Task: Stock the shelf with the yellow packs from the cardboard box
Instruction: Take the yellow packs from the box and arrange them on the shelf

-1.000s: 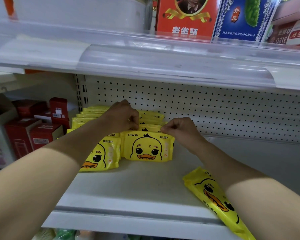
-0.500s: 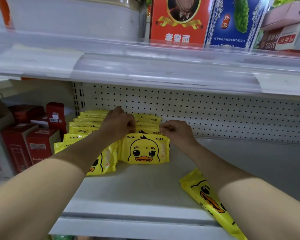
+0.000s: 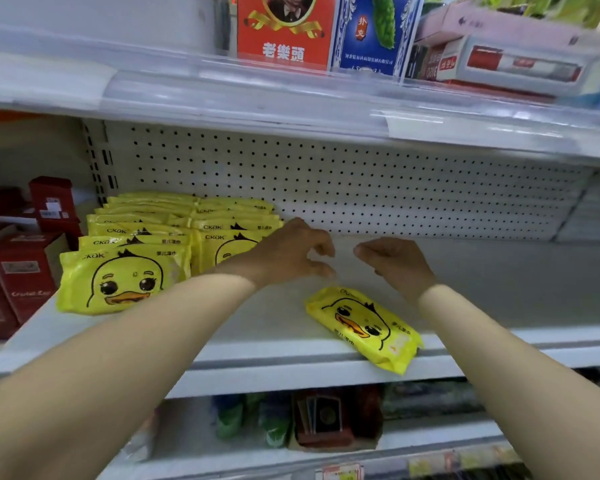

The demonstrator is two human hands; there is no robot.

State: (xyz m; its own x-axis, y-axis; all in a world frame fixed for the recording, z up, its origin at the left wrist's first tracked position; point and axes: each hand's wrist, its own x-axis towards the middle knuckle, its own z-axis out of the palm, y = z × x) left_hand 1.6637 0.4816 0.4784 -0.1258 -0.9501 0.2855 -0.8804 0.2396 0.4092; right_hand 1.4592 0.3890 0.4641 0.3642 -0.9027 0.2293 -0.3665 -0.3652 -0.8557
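Two rows of yellow duck-printed packs (image 3: pixel 125 278) stand upright at the left of the white shelf (image 3: pixel 291 368). One loose yellow pack (image 3: pixel 364 327) lies flat near the shelf's front edge. My left hand (image 3: pixel 291 254) hovers just right of the second row, fingers loosely curled, holding nothing. My right hand (image 3: pixel 395 263) hovers beside it, above the far end of the loose pack, also loosely curled and holding nothing. The cardboard box is out of view.
Red boxes (image 3: pixel 25 265) stand left of the packs. A pegboard back wall (image 3: pixel 361 188) closes the shelf. The upper shelf (image 3: pixel 291 98) with red and blue cartons overhangs closely. A lower shelf holds green and dark goods (image 3: pixel 291 420).
Both hands have let go of the front pack of the second row and drawn back to the right, toward the loose pack. The view has shifted right.
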